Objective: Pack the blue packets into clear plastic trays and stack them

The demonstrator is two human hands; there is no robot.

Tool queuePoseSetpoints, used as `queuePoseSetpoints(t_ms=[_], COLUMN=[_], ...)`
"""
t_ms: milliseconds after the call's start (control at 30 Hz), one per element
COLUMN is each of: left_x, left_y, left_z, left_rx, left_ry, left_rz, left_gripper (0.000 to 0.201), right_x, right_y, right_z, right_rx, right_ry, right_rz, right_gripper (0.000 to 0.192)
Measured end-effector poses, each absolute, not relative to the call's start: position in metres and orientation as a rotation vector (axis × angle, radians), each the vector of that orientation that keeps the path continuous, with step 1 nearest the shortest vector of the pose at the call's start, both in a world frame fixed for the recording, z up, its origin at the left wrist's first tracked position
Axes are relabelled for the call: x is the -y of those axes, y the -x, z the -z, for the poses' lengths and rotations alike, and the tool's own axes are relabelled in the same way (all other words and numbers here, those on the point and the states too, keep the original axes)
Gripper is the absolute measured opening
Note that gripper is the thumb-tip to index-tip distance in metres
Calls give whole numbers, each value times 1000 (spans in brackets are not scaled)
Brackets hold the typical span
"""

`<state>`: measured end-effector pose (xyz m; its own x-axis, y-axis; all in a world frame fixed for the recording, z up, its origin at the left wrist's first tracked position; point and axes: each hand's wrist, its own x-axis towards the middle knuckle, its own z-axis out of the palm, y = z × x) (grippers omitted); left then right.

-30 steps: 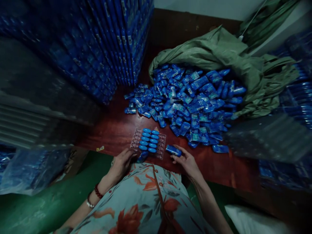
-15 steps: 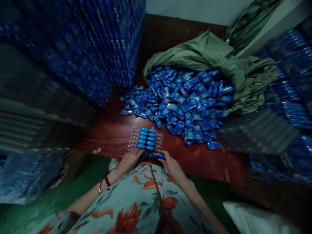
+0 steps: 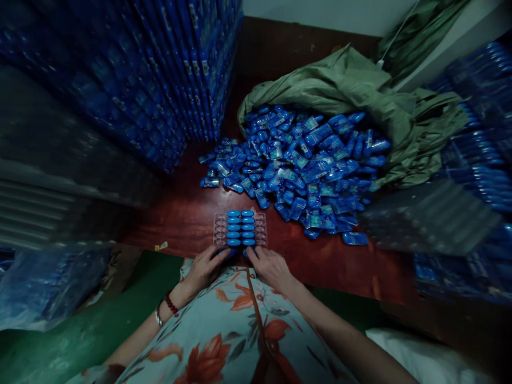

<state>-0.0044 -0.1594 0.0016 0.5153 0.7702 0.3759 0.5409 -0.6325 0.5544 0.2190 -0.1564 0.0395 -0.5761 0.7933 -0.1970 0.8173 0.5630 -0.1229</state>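
My left hand (image 3: 204, 268) and right hand (image 3: 274, 268) half hide two blue packs (image 3: 230, 253); I can't tell if my fingers grip. Ten bright packs (image 3: 233, 228) line one tray (image 3: 261, 229).

Reaches forward with the left forearm (image 3: 138, 333) and the right forearm (image 3: 336, 326), both slanting inward. Holds the left hand (image 3: 205, 270) near the right hand (image 3: 272, 268), apart by a narrow gap, with backs upward. Points the fingers (image 3: 252, 256) ahead and inward, slightly curled. Leaves any grip underneath hidden.
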Motion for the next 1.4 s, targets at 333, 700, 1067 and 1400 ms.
queuePoseSetpoints(t_ms=[333, 700, 1067, 1400], left_x=[155, 159, 19, -23], left_y=[-1, 2, 22, 23], left_z=[-2, -6, 6, 21], left_rx=[-1148, -1354, -1912, -1884], left_ry=[-2488, -2537, -1957, -2017], left_rz=[-556, -602, -962, -733], left_gripper=[38, 46, 34, 22], right_x=[144, 155, 54, 60], right_y=[-234, -243, -245, -253], right_z=[-29, 0, -20, -18], right_rx=[-2952, -3247, -2411, -2524], right_ry=[-1184, -1365, -2400, -2402], right_rz=[321, 365, 218, 601], right_gripper=[39, 36, 39, 28])
